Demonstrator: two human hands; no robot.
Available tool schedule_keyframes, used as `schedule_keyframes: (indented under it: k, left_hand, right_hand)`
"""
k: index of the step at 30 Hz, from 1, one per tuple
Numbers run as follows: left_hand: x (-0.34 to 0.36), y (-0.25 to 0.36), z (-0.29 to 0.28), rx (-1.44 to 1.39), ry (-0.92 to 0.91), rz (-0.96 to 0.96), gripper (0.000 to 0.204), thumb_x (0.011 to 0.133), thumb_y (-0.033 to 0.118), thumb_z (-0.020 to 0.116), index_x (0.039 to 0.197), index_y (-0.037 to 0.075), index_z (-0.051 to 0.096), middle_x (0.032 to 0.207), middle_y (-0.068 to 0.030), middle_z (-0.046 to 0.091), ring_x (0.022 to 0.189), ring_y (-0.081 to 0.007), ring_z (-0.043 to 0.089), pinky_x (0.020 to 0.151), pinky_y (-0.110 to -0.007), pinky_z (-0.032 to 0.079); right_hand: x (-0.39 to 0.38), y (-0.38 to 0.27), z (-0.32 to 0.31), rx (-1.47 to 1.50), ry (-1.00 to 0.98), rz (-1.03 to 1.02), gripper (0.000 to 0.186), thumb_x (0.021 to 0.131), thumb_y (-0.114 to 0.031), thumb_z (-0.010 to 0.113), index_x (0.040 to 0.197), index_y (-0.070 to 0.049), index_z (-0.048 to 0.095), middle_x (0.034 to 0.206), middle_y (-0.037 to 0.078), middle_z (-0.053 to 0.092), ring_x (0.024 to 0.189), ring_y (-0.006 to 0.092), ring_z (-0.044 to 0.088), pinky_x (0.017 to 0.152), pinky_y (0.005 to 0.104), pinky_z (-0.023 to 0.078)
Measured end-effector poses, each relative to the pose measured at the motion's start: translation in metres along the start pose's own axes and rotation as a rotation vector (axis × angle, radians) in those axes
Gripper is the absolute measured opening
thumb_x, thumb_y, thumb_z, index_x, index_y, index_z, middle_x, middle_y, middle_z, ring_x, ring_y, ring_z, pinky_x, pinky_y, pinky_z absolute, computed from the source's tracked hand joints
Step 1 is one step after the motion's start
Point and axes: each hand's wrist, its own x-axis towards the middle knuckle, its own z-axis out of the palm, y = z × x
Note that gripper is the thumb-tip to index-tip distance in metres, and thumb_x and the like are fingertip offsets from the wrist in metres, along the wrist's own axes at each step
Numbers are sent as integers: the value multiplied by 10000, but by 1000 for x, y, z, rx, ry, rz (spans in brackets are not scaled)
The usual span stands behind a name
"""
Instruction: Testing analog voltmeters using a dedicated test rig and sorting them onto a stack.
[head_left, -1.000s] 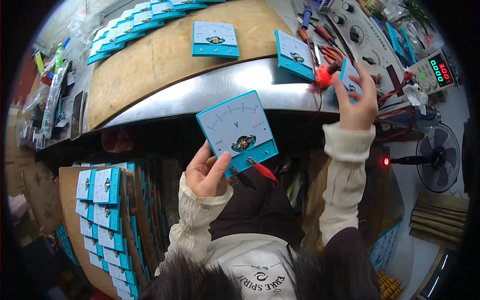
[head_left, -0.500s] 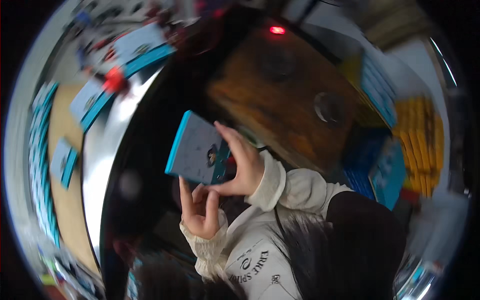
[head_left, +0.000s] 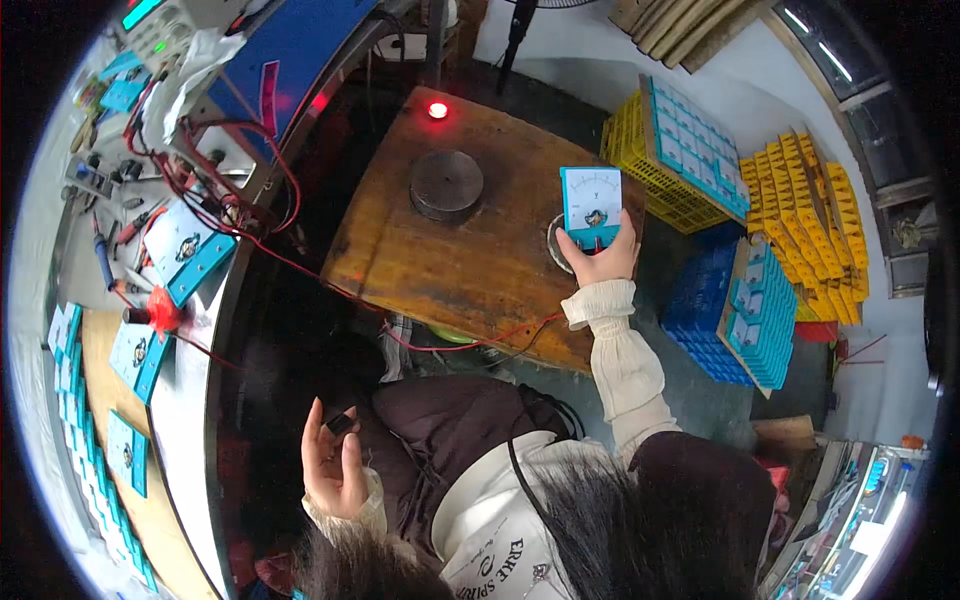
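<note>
My right hand (head_left: pixel 606 257) grips an analog panel meter (head_left: pixel 593 195) by its lower edge, thumb on one side and fingers on the other. The meter has a white dial face and a teal frame, and is held up over the right end of the wooden table. Low on the left, my left hand (head_left: pixel 335 475) is beside my lap, index finger stretched up. A small black piece (head_left: pixel 340 424) shows between its thumb and fingers and appears held there; its kind is not clear.
On the wooden table (head_left: pixel 380 240) stand a round dark metal disc (head_left: pixel 446 185) and a glowing red light (head_left: pixel 438 110). Red wires (head_left: pixel 450 347) cross its front. Meters (head_left: pixel 185 250) line the left bench. At right are a yellow crate (head_left: pixel 640 165), a blue crate (head_left: pixel 705 300) and stacked yellow trays (head_left: pixel 805 220).
Both hands were together at the meter. My right hand has carried it right, over the wooden table, while my left hand has let go and dropped lower left. The view has shifted and sharpened.
</note>
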Motion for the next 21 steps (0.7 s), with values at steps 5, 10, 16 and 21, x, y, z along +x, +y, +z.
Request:
schedule_keyframes:
  k: [5,10,16,21]
  left_hand:
    - [0,-13,10,-15,-4,-81,522,933,31,516,1407,-51,313,1166,-167,601,1029,-173,575,939,-286,425]
    - [2,-44,-2,-47,-310,-247,495,926,90,532,1376,-57,385,1128,-146,598,958,-220,624,861,-293,479]
    - [26,-102,-27,-1032,-282,-295,697,948,478,461,1501,183,156,1367,-207,433,1191,-349,518,981,-489,457]
    - [38,-122,-41,-1122,-171,-347,607,974,465,418,1495,254,188,1375,-128,464,1226,-297,500,1006,-479,422]
  right_hand:
    - [1,-1,0,-9,40,-51,992,579,-558,805,1288,20,420,1207,221,540,1138,379,514,1075,546,253]
    - [1,1,0,-24,53,-74,998,577,-555,807,1289,17,403,1200,222,537,1114,379,524,1054,554,277]
    - [2,3,2,-20,15,-58,1035,579,-572,795,1321,7,366,1246,218,516,1172,379,496,1076,583,240]
    - [1,1,0,-32,3,-65,1040,586,-580,787,1327,11,358,1247,225,514,1168,383,497,1067,586,250]
